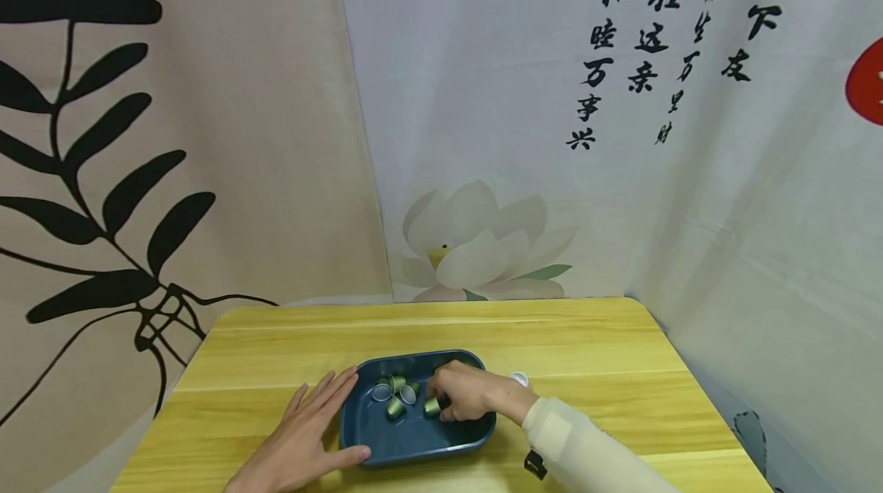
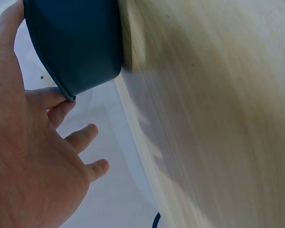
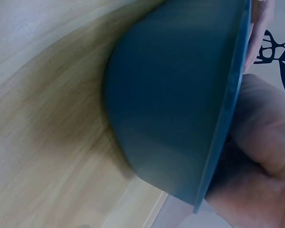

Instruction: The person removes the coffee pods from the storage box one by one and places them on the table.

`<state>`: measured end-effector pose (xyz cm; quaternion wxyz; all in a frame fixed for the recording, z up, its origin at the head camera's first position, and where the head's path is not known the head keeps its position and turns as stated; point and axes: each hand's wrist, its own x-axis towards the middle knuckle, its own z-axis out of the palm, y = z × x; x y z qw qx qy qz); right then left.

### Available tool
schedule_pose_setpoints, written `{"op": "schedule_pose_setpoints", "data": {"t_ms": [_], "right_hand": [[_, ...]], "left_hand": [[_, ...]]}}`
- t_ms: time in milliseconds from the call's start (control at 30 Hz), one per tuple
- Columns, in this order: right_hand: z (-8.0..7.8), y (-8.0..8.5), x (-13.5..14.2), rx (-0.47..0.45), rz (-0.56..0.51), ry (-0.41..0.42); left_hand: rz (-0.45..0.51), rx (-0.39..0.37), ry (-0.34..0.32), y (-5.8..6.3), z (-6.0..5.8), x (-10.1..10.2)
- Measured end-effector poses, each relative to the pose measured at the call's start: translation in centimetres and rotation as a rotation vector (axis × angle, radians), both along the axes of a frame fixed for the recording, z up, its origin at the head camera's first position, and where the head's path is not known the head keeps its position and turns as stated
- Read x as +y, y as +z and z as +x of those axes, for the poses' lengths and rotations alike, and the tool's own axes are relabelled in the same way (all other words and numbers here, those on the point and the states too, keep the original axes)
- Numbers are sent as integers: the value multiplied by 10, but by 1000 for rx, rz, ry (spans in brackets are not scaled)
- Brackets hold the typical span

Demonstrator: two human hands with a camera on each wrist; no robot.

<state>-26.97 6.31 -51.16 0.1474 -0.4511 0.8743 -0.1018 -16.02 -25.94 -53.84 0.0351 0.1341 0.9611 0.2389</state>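
A dark blue tray [image 1: 414,447] with raised walls stands on the table, holding several small green coffee capsules [image 1: 395,408] with silvery lids, bunched in its left half. My left hand [image 1: 303,432] is spread at the tray's left side. Its fingertips touch the rim at the back left corner and its thumb rests at the front left; the left wrist view [image 2: 42,142] shows the fingers mostly straight. My right hand [image 1: 462,392] reaches over the right wall with curled fingers and pinches a green capsule [image 1: 431,406]. In the right wrist view the tray wall hides its fingertips.
The wooden table [image 1: 607,370] extends around the tray. Just behind my right wrist lies a small round white-and-silver item [image 1: 520,379], partly hidden. Printed cloth curtains [image 1: 483,133] hang behind the table and on its sides.
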Motion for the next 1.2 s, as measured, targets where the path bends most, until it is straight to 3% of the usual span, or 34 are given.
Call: {"op": "schedule_pose_setpoints", "data": {"t_ms": [333,567,1000,1200], "right_hand": [[1,3,2,5,-5,14],[0,7,6,-4,-87,4],[4,16,18,-107,-298,-70],[7,17,24,-95,-367,-68]], "left_hand": [[-13,-3,3,1,-1,0],[-12,-19,3,2,-1,0],[-13,32,0,0,-1,1],[-12,50,-7,1,0,1]]}}
